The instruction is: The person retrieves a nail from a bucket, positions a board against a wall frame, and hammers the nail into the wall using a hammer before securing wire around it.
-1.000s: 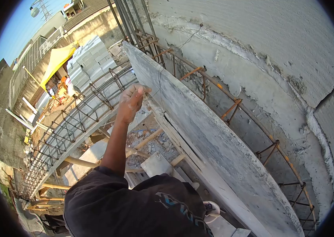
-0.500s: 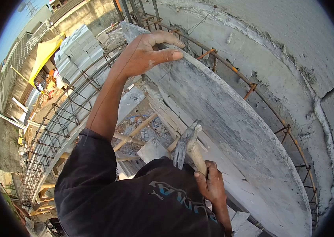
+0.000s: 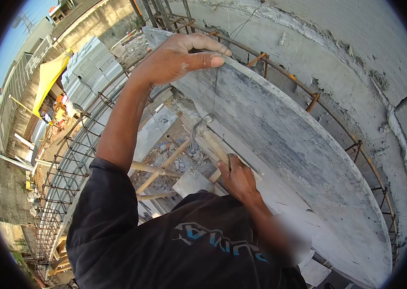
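My left hand (image 3: 177, 60) grips the upper edge of a grey, cement-stained board (image 3: 285, 139), thumb on the near face and fingers over the top. The board stands on its long edge and curves away to the lower right. A thin wire (image 3: 215, 89) runs down its face from near my thumb. My right hand (image 3: 240, 179) is wrapped around the wooden handle of a claw hammer (image 3: 213, 145). The hammer's head is beside the lower part of the board, below my left hand; whether it touches anything I cannot tell.
Rusty rebar (image 3: 299, 84) runs between the board and a rough concrete wall (image 3: 372, 111). At left a curved rebar cage (image 3: 76, 154) arcs downward. Wooden poles (image 3: 158, 176) cross over rubble below. Stacked grey blocks (image 3: 93, 65) and a yellow tarp (image 3: 47, 84) stand farther off.
My right hand has swung the hammer up and to the left, away from my chest and down by the board's lower part. My left hand keeps its hold on the board's edge.
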Action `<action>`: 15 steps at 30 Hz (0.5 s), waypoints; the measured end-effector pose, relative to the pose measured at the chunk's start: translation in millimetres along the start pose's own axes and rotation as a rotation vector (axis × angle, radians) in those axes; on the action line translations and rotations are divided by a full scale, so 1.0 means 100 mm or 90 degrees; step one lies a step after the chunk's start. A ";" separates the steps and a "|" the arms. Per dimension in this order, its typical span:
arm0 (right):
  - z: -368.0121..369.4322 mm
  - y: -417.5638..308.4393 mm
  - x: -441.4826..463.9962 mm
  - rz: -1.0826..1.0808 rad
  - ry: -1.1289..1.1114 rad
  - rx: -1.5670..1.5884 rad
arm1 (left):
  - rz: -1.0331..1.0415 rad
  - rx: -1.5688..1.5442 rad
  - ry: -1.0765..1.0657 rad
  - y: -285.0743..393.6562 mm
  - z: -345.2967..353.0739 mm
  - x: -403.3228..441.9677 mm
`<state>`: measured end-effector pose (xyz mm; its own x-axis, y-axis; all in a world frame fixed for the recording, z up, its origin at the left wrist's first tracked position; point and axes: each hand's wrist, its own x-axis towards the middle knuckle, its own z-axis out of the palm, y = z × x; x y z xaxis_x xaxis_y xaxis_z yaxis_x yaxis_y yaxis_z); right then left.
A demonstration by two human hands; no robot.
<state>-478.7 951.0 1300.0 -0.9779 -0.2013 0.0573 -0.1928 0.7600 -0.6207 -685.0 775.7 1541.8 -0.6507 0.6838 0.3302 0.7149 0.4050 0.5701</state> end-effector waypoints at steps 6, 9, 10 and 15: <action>-0.03 -0.14 -0.11 -0.020 0.002 0.006 | -0.006 -0.018 0.026 0.02 0.04 -0.02; -0.11 -0.14 -0.08 -0.085 -0.005 -0.016 | -0.016 -0.002 0.030 0.01 0.03 -0.01; -0.10 -0.06 0.01 0.029 -0.013 0.014 | -0.019 0.000 0.029 0.03 0.03 -0.02; 0.08 -0.07 0.02 0.093 0.047 0.071 | -0.014 -0.021 0.039 0.05 0.06 -0.04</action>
<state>-478.3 940.2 1298.1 -0.9989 -0.0447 0.0147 -0.0419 0.7040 -0.7090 -677.6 778.7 1538.4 -0.6816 0.6360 0.3618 0.6916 0.3986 0.6023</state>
